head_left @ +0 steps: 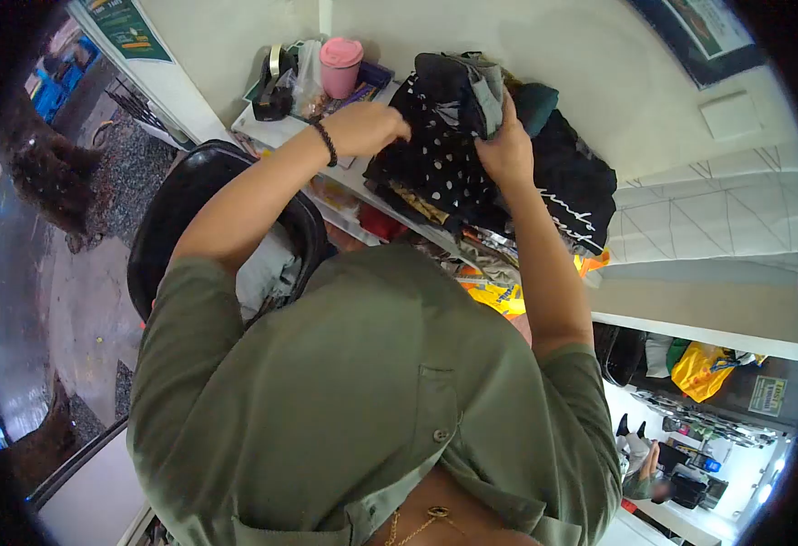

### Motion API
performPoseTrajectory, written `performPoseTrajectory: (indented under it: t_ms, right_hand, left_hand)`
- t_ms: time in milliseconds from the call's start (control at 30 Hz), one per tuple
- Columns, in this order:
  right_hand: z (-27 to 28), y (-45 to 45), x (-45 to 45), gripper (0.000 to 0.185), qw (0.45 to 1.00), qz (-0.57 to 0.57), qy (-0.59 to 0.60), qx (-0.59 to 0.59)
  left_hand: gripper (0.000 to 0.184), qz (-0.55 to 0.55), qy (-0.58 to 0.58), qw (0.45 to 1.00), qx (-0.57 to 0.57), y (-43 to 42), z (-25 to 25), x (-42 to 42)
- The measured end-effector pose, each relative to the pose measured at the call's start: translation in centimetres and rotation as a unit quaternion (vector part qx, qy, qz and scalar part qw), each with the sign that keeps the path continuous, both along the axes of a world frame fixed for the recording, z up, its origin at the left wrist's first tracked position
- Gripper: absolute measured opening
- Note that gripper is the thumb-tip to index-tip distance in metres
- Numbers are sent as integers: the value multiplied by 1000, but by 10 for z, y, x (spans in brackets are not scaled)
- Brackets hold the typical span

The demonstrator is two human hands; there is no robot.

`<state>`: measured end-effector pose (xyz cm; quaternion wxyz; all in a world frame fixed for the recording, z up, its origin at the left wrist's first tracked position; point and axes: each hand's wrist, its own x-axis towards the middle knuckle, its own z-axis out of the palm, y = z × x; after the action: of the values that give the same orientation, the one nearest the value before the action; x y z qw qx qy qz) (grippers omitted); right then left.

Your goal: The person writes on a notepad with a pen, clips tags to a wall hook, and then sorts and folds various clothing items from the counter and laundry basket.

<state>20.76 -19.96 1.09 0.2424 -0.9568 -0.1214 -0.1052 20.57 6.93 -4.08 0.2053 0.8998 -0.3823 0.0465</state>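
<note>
My left hand [369, 130], with a dark beaded bracelet at the wrist, is closed with curled fingers beside a black cloth with white polka dots [435, 155]. Whatever it might hold is hidden. My right hand [509, 148] grips the side of a folded dark garment with grey parts [458, 91], thumb toward me. This bundle lies on top of the polka-dot cloth. Under my right forearm spreads a black garment with white lettering [567, 196]. Behind the right fingers shows a dark green cloth [537, 105].
On the shelf [267, 132] to the left stand a pink lidded cup [340, 68], a plastic bag [308, 82] and a tape dispenser [274, 86]. A black tub [167, 205] with light cloth inside sits below my left arm. Yellow packaging [499, 298] lies lower down.
</note>
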Motion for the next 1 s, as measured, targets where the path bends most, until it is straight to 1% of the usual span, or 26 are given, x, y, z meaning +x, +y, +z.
performPoseTrajectory:
  t_ms: [67, 100, 133, 167, 200, 233, 267, 300, 333, 367, 467, 533, 633, 667, 700, 767, 800, 833, 900, 933, 1000]
  right_hand:
    - [-6, 5, -6, 96, 992, 100, -77, 24]
    - [-7, 11, -11, 98, 981, 150, -118, 34]
    - [1, 20, -26, 102, 991, 111, -76, -14]
    - [0, 24, -26, 98, 996, 71, -55, -24]
    - [-1, 26, -26, 94, 998, 29, -34, -33]
    - [-2, 27, -25, 91, 999, -12, -11, -41]
    - [-2, 20, -16, 88, 999, 12, -29, 3]
    - [1, 18, -10, 85, 999, 3, -38, 2]
    - [4, 16, -8, 85, 999, -6, -32, 18]
    - [9, 12, -6, 86, 999, -17, -25, 33]
    - [19, 7, 0, 88, 994, -58, 63, 68]
    - [14, 1, 6, 90, 995, -55, 49, 70]
    - [12, 4, 4, 93, 997, -40, 35, 61]
    - [8, 4, 5, 94, 997, -32, 39, 55]
    - [5, 4, 6, 95, 998, -24, 43, 49]
    - [-7, 7, 1, 100, 993, 101, -54, 37]
    - [-11, 12, -3, 102, 981, 163, -103, 30]
    - [2, 26, -24, 108, 993, 96, -45, -61]
    - [3, 35, -27, 107, 996, 14, -34, -84]
    - [2, 33, -23, 106, 996, 13, -21, -83]
    - [-1, 24, -8, 103, 997, 11, 4, -77]
  left_hand:
    - [22, 57, -30, 998, -16, -13, 18, 8]
    - [21, 80, -48, 996, 1, -20, 24, 12]
    - [20, 103, -65, 992, 17, -27, 29, 16]
    - [19, 125, -82, 988, 32, -34, 34, 20]
    - [21, 117, -86, 989, 37, -40, 38, 23]
    - [23, 114, -100, 988, -37, -43, 39, 21]
    - [26, 112, -113, 981, -110, -46, 39, 17]
    - [29, 109, -127, 969, -181, -46, 42, 9]
    - [35, 118, -112, 966, -202, -42, 42, -1]
    - [32, 80, -114, 973, -182, -36, 35, -6]
    - [26, -27, -116, 987, -111, -16, -1, -24]
    - [23, -86, -117, 988, -47, -5, -19, -35]
    - [21, -38, -20, 995, -88, 0, -28, -25]
    - [18, -12, 8, 997, -80, -2, -29, -20]
    - [18, 11, -13, 996, -82, -6, -23, -18]
    - [19, 59, -58, 993, -86, -19, -9, -12]
    - [22, 92, -30, 994, -55, -27, 3, -7]
    - [23, 96, -70, 992, -40, -33, 4, -1]
    - [26, 103, -148, 983, -11, -41, 3, 10]
    - [33, 90, -114, 987, -66, -43, 2, 14]
    - [37, 67, -50, 983, -163, -37, 0, 9]
